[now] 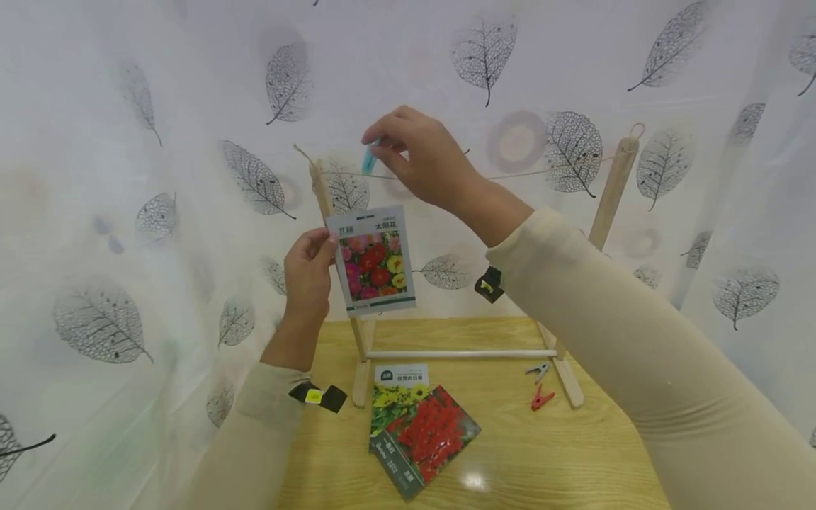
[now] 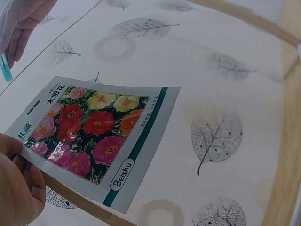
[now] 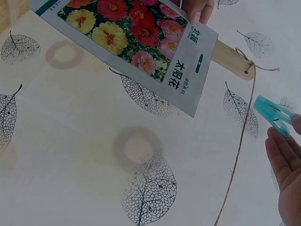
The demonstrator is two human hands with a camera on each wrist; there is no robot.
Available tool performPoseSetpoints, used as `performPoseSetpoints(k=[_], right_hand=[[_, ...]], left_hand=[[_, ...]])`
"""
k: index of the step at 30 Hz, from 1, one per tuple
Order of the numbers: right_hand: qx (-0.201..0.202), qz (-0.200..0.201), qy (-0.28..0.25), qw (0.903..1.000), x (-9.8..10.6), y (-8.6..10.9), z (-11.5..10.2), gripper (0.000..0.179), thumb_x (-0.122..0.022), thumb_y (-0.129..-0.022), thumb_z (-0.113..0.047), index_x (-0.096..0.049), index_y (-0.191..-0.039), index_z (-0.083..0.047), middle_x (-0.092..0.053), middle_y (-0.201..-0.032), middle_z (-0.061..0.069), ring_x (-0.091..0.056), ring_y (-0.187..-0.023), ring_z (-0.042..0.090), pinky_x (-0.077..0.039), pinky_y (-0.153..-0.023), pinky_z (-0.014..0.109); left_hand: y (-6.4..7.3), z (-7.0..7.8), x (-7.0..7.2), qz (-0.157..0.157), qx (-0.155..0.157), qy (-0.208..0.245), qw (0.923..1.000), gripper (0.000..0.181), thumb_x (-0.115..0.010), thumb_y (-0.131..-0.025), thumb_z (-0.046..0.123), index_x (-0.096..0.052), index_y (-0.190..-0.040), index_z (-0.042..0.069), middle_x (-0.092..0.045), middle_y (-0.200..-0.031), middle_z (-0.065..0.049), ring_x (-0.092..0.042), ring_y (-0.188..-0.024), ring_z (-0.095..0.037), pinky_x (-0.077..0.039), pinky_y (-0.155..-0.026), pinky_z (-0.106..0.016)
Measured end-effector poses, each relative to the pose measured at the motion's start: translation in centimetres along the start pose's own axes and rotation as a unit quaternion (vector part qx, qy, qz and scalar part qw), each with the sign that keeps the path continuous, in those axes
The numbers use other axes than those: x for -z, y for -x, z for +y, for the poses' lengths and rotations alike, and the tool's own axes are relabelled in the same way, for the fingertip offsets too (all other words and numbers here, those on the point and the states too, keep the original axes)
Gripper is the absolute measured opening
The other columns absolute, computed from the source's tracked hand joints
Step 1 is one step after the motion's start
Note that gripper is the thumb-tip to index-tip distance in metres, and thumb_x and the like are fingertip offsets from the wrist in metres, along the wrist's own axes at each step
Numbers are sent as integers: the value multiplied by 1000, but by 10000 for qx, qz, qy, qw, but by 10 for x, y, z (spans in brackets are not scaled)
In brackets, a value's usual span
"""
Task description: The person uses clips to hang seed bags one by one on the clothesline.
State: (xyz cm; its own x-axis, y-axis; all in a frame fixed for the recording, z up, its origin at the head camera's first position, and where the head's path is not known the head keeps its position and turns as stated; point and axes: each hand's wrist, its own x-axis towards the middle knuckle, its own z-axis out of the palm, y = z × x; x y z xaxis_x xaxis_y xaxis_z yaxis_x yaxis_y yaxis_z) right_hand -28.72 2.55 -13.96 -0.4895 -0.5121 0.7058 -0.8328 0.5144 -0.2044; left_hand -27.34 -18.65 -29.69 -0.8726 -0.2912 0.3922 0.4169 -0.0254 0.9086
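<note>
holding one packet, one blue clip; two packets, two clips below.

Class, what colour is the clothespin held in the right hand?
Turquoise; the clothespin shows best in the right wrist view.

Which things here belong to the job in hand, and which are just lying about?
In the job:
- mixed-flower packet, in the left hand
- blue peg, in the right hand
- string and frame

Lying on the table, perhaps spares:
- red-flower packet, over the yellow-flower packet
- grey peg, red peg
</note>
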Motion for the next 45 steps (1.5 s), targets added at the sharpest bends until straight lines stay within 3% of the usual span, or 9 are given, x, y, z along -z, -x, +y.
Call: performPoseSetpoints(k=[15, 28, 45], right_hand=[[35, 76, 231, 9997, -8, -5, -2, 18, -59, -102, -10, -71, -114, -6, -69, -116, 9, -63, -103, 18, -51, -95, 26], [-83, -157, 225, 9996, -15, -7, -2, 17, -59, -102, -10, -72, -113, -7, -71, -115, 7, -64, -104, 18, -52, -94, 28], [-198, -745, 360, 9964, -21, -8, -3, 19, -57, -104, -14, -71, -115, -9, -72, -117, 5, -66, -106, 17, -53, -95, 29]], left_hand=[[0, 5, -4, 41, 80, -39, 10000, 22, -63, -100, 14, -64, -117, 1, -69, -98, 10, -62, -88, -7, -50, -81, -21], [-2, 3, -5, 4, -90, 1, 10000, 25, -64, -100, 15, -64, -119, -1, -67, -99, 9, -61, -88, -7, -50, -79, -20], [-3, 7, -7, 3, -142, -13, 9999, 24, -64, -99, 14, -65, -118, -1, -68, -103, 7, -60, -89, -7, -49, -79, -20]])
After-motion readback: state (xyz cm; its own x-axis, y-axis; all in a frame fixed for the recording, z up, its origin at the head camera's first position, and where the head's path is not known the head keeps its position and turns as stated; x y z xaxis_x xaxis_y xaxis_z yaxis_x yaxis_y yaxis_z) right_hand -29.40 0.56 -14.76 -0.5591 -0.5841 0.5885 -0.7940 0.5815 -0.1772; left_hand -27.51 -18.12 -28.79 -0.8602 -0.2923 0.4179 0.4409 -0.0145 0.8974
